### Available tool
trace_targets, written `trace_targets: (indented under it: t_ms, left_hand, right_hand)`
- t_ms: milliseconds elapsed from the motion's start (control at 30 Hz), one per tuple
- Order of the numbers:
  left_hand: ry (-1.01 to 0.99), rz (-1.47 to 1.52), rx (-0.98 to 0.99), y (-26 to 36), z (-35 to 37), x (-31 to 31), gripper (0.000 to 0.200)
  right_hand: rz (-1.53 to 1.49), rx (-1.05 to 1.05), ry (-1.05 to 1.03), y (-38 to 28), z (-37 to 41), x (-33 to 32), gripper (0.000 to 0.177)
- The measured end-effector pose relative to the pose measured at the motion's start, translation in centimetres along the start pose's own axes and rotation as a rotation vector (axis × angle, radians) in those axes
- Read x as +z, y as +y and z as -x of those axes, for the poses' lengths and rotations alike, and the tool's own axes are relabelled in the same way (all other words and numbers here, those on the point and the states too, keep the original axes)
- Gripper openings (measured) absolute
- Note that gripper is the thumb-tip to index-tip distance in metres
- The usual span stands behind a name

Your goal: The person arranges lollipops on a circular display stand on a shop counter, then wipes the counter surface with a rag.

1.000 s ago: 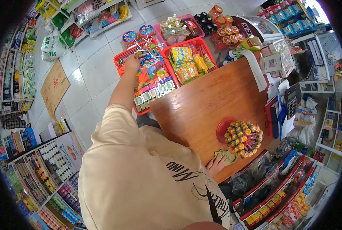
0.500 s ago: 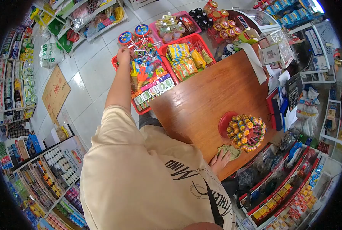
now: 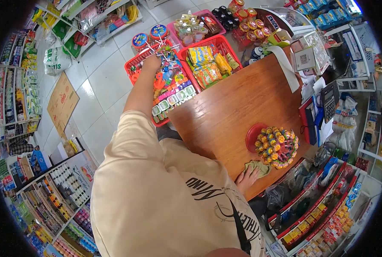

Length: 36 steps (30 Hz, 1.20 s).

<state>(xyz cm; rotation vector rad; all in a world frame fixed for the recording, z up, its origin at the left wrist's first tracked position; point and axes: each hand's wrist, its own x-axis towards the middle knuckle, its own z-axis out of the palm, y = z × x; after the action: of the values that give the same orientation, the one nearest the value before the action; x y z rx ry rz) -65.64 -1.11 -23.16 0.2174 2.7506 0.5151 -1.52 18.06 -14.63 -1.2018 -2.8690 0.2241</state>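
Observation:
My left hand [image 3: 151, 64] reaches into a red basket [image 3: 130, 65] of sweets. Its fingers curl down among lollipops [image 3: 168, 55] with white sticks, and what they hold is hidden. Small packs with pale green tops [image 3: 172, 100] fill the basket's near end. On the wooden table my right hand [image 3: 246, 179] lies with its fingers stretched over a crumpled green cloth [image 3: 259, 168]. Just beyond the cloth stands a round cluster of wrapped lollipops [image 3: 277, 146], beside a red round dish or lid [image 3: 253, 136].
A second red basket [image 3: 221, 39] with snack bags adjoins the first. Behind are a pink basket [image 3: 172, 32] of small bottles and several jars [image 3: 253, 30]. A calculator [image 3: 329, 102] and papers sit at the wooden table's [image 3: 225, 115] right edge. Stocked shelves [image 3: 49, 205] surround me.
My left hand has moved right and slightly down, from the basket's left rim in among the lollipops. My right hand stays on the cloth, nearly unmoved.

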Motion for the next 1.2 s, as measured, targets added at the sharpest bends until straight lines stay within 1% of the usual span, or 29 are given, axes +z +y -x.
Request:
trace_targets:
  t_ms: [33, 133, 167, 267, 300, 367, 400, 433, 467, 500, 533, 567, 667, 700, 767, 800, 833, 900, 933, 967, 1000, 1033, 1067, 1100, 1133, 1200]
  left_hand:
    - [0.05, 0.025, 0.034, -0.4, -0.6, 1.0, 0.037]
    - [0.032, 0.064, -0.008, -0.4, -0.6, 1.5, 0.033]
    - [0.022, 0.064, -0.004, -0.3, -0.5, 1.2, 0.038]
    - [0.066, 0.137, 0.0, 0.9, 1.3, -0.4, 0.042]
    - [0.144, 0.161, -0.015, -0.2, 0.0, 0.5, 0.046]
    - [0.209, 0.192, 0.001, -0.4, 0.3, -0.8, 0.038]
    - [0.17, 0.145, 0.033, -0.1, 1.3, -2.5, 0.04]
    - [0.166, 0.161, 0.047, -2.2, -0.7, -1.2, 0.041]
    - [0.185, 0.129, 0.03, -1.3, 0.9, -2.7, 0.048]
    - [0.099, 0.173, -0.009, -3.1, -0.2, -2.5, 0.05]
    - [0.285, 0.258, 0.134, -4.4, -0.4, -1.8, 0.051]
    - [0.245, 0.255, 0.027, -1.4, 2.9, -4.7, 0.046]
    - [0.341, 0.522, 0.184, 2.5, 6.4, -6.7, 0.036]
    - [0.317, 0.595, 0.278, 4.4, 7.0, -6.9, 0.033]
    - [0.259, 0.734, 0.456, 9.3, 9.5, -7.0, 0.027]
    - [0.044, 0.928, 0.416, 13.0, 13.0, -7.9, 0.026]
    - [0.024, 0.839, 0.501, 16.3, 16.0, -8.5, 0.026]
    - [-0.157, 1.037, 0.674, 21.5, 21.2, -8.2, 0.025]
    - [-0.18, 1.046, 0.786, 23.7, 23.9, -8.4, 0.027]
    - [-0.251, 1.018, 0.818, 25.5, 27.0, -9.1, 0.03]
    - [-0.298, 1.02, 0.912, 26.6, 28.7, -8.9, 0.032]
    - [-0.317, 1.01, 1.007, 27.6, 30.0, -8.5, 0.031]
    - [-0.33, 0.936, 1.063, 28.5, 31.6, -8.6, 0.031]
    - [-0.341, 0.86, 1.115, 29.3, 33.4, -9.3, 0.03]
    - [-0.351, 0.783, 1.163, 30.1, 34.8, -9.9, 0.03]
    - [-0.249, 0.576, 1.288, 31.7, 36.2, -10.5, 0.031]
  right_hand:
    - [0.002, 0.004, -0.011, 0.0, -0.1, -0.1, 0.05]
    - [-0.003, 0.021, -0.025, -0.1, -0.1, -0.3, 0.05]
    - [-0.007, 0.028, -0.027, -0.2, -0.1, -0.3, 0.05]
    - [-0.008, 0.03, -0.013, -0.3, -0.3, -0.4, 0.049]
    - [-0.019, 0.016, -0.003, -0.1, -0.2, -0.3, 0.049]
    - [-0.036, 0.002, 0.025, 0.3, -0.2, 0.0, 0.049]
    - [-0.054, 0.007, -0.002, 0.1, -0.3, -0.5, 0.05]
    - [-0.069, 0.019, -0.03, -0.2, -0.5, -1.4, 0.05]
    - [-0.084, 0.031, -0.055, -0.3, -0.6, -2.2, 0.05]
    - [-0.101, 0.033, -0.055, -0.4, -0.6, -2.9, 0.05]
    - [-0.121, 0.031, -0.051, -0.4, -0.8, -3.4, 0.05]
    - [-0.143, 0.024, -0.045, -0.3, -1.2, -3.8, 0.05]
    - [-0.211, 0.031, 0.139, 0.6, -2.3, -4.7, 0.051]
    - [-0.245, 0.005, 0.309, 1.0, -3.2, -4.9, 0.052]
    - [-0.277, 0.04, 0.49, 1.1, -5.2, -6.3, 0.051]
    - [-0.467, 0.153, 0.512, 0.9, -6.3, -6.9, 0.05]
    - [-0.658, 0.262, 0.537, 0.8, -7.6, -7.1, 0.048]
    - [-1.206, 0.477, 0.455, 1.6, -10.5, -6.3, 0.043]
    - [-1.482, 0.576, 0.403, 2.0, -11.7, -6.1, 0.042]
    - [-1.615, 0.66, 0.307, 1.8, -12.6, -6.1, 0.04]
    - [-1.746, 0.74, 0.206, 1.5, -13.3, -6.1, 0.039]
    - [-1.885, 0.709, 0.226, 1.8, -13.8, -4.7, 0.038]
    - [-2.024, 0.671, 0.244, 2.0, -14.0, -3.1, 0.037]
    - [-2.029, 0.577, 0.234, 1.8, -13.8, -2.6, 0.043]
    - [-2.046, 0.571, 0.212, 1.6, -13.4, -3.0, 0.045]
    - [-2.078, 0.562, 0.157, 1.2, -12.8, -3.8, 0.049]
